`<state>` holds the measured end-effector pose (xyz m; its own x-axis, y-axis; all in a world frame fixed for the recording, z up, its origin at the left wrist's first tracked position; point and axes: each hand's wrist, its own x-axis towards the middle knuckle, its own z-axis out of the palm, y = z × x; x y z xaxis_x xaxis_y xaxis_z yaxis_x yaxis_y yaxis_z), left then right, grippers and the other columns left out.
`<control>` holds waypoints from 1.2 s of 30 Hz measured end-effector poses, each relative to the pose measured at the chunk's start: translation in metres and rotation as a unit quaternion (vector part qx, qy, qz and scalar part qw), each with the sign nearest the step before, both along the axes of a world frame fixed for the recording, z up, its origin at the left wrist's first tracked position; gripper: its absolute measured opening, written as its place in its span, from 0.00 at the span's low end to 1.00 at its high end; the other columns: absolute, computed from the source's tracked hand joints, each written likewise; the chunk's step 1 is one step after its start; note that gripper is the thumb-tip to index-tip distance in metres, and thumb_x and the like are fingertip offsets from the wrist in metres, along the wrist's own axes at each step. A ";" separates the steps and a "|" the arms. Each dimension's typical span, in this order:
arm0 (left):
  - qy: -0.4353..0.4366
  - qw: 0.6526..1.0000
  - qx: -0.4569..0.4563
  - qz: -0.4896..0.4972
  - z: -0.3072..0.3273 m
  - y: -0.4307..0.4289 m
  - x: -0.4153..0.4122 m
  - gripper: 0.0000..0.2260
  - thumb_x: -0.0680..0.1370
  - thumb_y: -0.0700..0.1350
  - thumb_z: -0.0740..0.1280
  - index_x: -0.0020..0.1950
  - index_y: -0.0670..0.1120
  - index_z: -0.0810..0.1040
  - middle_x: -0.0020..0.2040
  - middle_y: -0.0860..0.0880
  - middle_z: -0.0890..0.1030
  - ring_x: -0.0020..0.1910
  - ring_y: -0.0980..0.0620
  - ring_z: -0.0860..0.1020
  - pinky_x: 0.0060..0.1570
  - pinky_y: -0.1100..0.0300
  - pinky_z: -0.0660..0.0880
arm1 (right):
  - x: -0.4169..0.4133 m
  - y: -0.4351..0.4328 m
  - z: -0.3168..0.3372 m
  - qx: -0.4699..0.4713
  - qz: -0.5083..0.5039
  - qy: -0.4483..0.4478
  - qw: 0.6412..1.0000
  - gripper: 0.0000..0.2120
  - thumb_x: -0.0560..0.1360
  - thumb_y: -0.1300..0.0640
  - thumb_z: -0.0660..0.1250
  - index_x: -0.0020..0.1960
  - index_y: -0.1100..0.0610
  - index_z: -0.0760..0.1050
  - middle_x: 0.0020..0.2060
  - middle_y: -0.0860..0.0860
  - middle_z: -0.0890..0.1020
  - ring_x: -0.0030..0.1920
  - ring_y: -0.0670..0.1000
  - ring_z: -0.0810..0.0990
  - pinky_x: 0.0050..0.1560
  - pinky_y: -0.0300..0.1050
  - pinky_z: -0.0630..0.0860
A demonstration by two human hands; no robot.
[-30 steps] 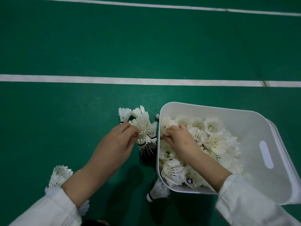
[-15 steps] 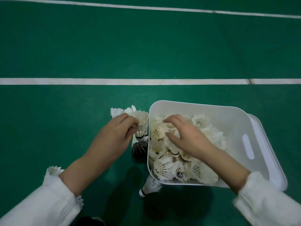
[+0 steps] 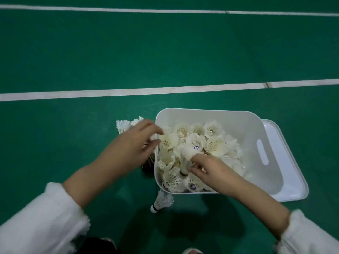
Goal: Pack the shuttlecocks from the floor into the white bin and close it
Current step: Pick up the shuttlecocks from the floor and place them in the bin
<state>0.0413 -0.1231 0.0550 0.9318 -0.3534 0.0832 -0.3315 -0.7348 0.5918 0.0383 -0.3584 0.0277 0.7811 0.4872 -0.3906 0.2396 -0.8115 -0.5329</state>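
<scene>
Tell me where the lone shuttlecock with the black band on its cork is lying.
In the head view, the shuttlecock lies on the green floor just outside the near left corner of the white bin, between the person's two forearms.

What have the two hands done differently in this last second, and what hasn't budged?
The left hand left the shuttlecock cluster on the floor and carried one to the rim of the white plastic bin. The right hand drew back toward the near wall and grips a shuttlecock there. The lone feather shuttlecock on the green floor stayed put.
</scene>
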 end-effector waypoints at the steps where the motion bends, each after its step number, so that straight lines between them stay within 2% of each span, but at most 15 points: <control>1: 0.015 0.999 0.028 0.016 -0.006 0.016 -0.002 0.07 0.76 0.49 0.61 0.52 0.51 0.75 0.50 0.59 0.73 0.41 0.62 0.75 0.44 0.64 0.72 | -0.003 0.004 -0.006 -0.013 0.005 0.043 0.999 0.08 0.79 0.52 0.59 0.51 0.54 0.75 0.46 0.47 0.78 0.45 0.48 0.77 0.46 0.41 0.73; 3: 0.058 0.993 0.095 0.042 -0.021 0.047 -0.012 0.05 0.76 0.48 0.63 0.49 0.50 0.76 0.46 0.56 0.77 0.42 0.56 0.76 0.45 0.57 0.74 | -0.006 0.016 -0.018 -0.038 0.031 0.099 0.994 0.10 0.79 0.53 0.60 0.52 0.57 0.76 0.49 0.51 0.80 0.47 0.51 0.78 0.49 0.46 0.74; 5: 0.114 0.982 0.136 0.061 -0.037 0.073 -0.030 0.04 0.76 0.47 0.64 0.49 0.49 0.76 0.45 0.54 0.78 0.42 0.54 0.77 0.45 0.58 0.73 | -0.005 0.028 -0.028 -0.044 0.057 0.151 0.986 0.11 0.78 0.53 0.61 0.53 0.58 0.78 0.50 0.56 0.81 0.46 0.52 0.77 0.48 0.46 0.72; 10: 0.206 0.959 0.177 0.083 -0.071 0.119 -0.087 0.01 0.77 0.47 0.63 0.47 0.53 0.74 0.44 0.55 0.78 0.42 0.56 0.76 0.46 0.58 0.73 | 0.004 0.041 -0.033 -0.066 0.077 0.203 0.974 0.11 0.74 0.48 0.65 0.53 0.51 0.80 0.51 0.49 0.83 0.50 0.51 0.80 0.55 0.47 0.75; 12: 0.234 0.951 0.176 0.102 -0.082 0.131 -0.103 0.04 0.76 0.48 0.64 0.44 0.57 0.72 0.43 0.57 0.78 0.41 0.58 0.76 0.45 0.58 0.74 | 0.004 0.040 -0.029 -0.089 0.088 0.185 0.975 0.15 0.73 0.48 0.67 0.58 0.52 0.78 0.55 0.49 0.81 0.54 0.51 0.79 0.58 0.49 0.74; 15: 0.251 0.945 0.173 0.117 -0.097 0.145 -0.121 0.04 0.76 0.47 0.64 0.44 0.57 0.72 0.42 0.57 0.78 0.40 0.59 0.76 0.43 0.59 0.74 | 0.006 0.040 -0.011 -0.093 0.064 0.173 0.978 0.20 0.73 0.48 0.68 0.63 0.52 0.73 0.60 0.46 0.76 0.60 0.49 0.75 0.61 0.43 0.70; 17: 0.258 0.943 0.164 0.133 -0.102 0.152 -0.127 0.01 0.76 0.47 0.64 0.46 0.54 0.74 0.43 0.56 0.79 0.40 0.58 0.76 0.42 0.60 0.74 | 0.010 0.043 0.006 -0.103 0.059 0.133 0.984 0.17 0.74 0.48 0.67 0.61 0.51 0.74 0.58 0.45 0.77 0.55 0.48 0.77 0.55 0.42 0.72; 20: 0.263 0.943 0.146 0.145 -0.106 0.160 -0.131 0.04 0.76 0.47 0.64 0.50 0.51 0.76 0.46 0.55 0.79 0.41 0.56 0.77 0.43 0.59 0.74 | 0.013 0.062 0.032 -0.143 0.078 0.031 0.986 0.10 0.76 0.49 0.63 0.55 0.50 0.76 0.50 0.46 0.81 0.43 0.46 0.77 0.45 0.42 0.73; 22: 0.260 0.945 0.129 0.154 -0.106 0.168 -0.133 0.05 0.76 0.47 0.64 0.50 0.51 0.77 0.46 0.55 0.79 0.41 0.56 0.77 0.44 0.58 0.75 | 0.011 0.085 0.049 -0.125 0.086 -0.020 0.988 0.08 0.77 0.50 0.62 0.51 0.50 0.77 0.46 0.46 0.81 0.36 0.43 0.75 0.38 0.40 0.72; 23: 0.257 0.944 0.126 0.162 -0.104 0.173 -0.135 0.05 0.76 0.47 0.63 0.50 0.51 0.76 0.45 0.55 0.78 0.41 0.55 0.76 0.43 0.59 0.74 | 0.008 0.100 0.056 -0.104 0.096 -0.031 0.990 0.08 0.77 0.50 0.62 0.51 0.50 0.77 0.45 0.45 0.81 0.35 0.42 0.74 0.37 0.39 0.70; 25: 0.254 0.941 0.132 0.180 -0.102 0.186 -0.139 0.04 0.76 0.48 0.63 0.49 0.51 0.76 0.44 0.54 0.77 0.41 0.53 0.76 0.41 0.59 0.73 | -0.001 0.138 0.061 -0.063 0.136 -0.040 0.988 0.08 0.77 0.52 0.62 0.52 0.52 0.77 0.46 0.47 0.81 0.40 0.45 0.76 0.40 0.39 0.71; 28: 0.263 0.929 0.143 0.216 -0.103 0.211 -0.148 0.04 0.76 0.46 0.63 0.50 0.50 0.76 0.46 0.51 0.79 0.42 0.51 0.75 0.43 0.58 0.72 | -0.024 0.197 0.031 -0.032 0.211 -0.033 0.976 0.10 0.77 0.53 0.60 0.54 0.53 0.76 0.52 0.50 0.79 0.51 0.51 0.77 0.51 0.45 0.72; 32: 0.281 0.911 0.159 0.257 -0.111 0.236 -0.158 0.08 0.76 0.43 0.63 0.55 0.47 0.75 0.52 0.46 0.78 0.49 0.45 0.77 0.47 0.55 0.73 | -0.057 0.259 -0.040 -0.030 0.237 0.028 0.971 0.14 0.76 0.54 0.61 0.60 0.54 0.72 0.59 0.54 0.75 0.59 0.56 0.75 0.58 0.49 0.72; 34: 0.265 0.914 0.155 0.264 -0.115 0.241 -0.160 0.13 0.75 0.43 0.64 0.60 0.47 0.72 0.57 0.47 0.73 0.51 0.44 0.76 0.48 0.53 0.73 | -0.069 0.282 -0.069 -0.041 0.227 0.057 0.971 0.17 0.76 0.57 0.60 0.64 0.55 0.69 0.61 0.55 0.72 0.59 0.58 0.75 0.57 0.52 0.73; 36: 0.228 0.927 0.155 0.255 -0.120 0.240 -0.155 0.17 0.75 0.42 0.64 0.63 0.48 0.69 0.61 0.49 0.69 0.50 0.44 0.77 0.44 0.53 0.73 | -0.077 0.300 -0.090 -0.043 0.235 0.053 0.970 0.17 0.75 0.60 0.60 0.64 0.58 0.67 0.62 0.55 0.70 0.57 0.60 0.75 0.51 0.53 0.75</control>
